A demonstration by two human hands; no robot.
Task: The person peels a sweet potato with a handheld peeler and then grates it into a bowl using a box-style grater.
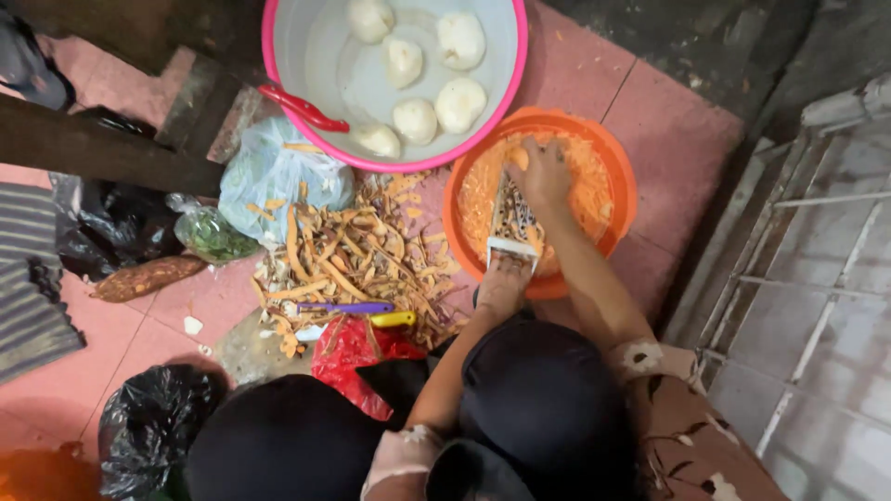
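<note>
An orange bowl point(622, 176) on the pink tiled floor holds a heap of orange shreds. A metal flat grater point(513, 223) leans inside it, sloping toward me. My left hand point(502, 283) grips the grater's near end at the bowl's rim. My right hand point(541, 172) presses a small orange piece of vegetable point(517, 159) against the grater's upper end. Most of that piece is hidden under my fingers.
A grey basin with a pink rim point(306, 56) holds several peeled white roots in water. A pile of peelings point(357, 260), a purple peeler point(348, 307), a yellow-handled tool point(393, 319), plastic bags point(278, 172) and an unpeeled root point(147, 277) lie left. A wall stands at right.
</note>
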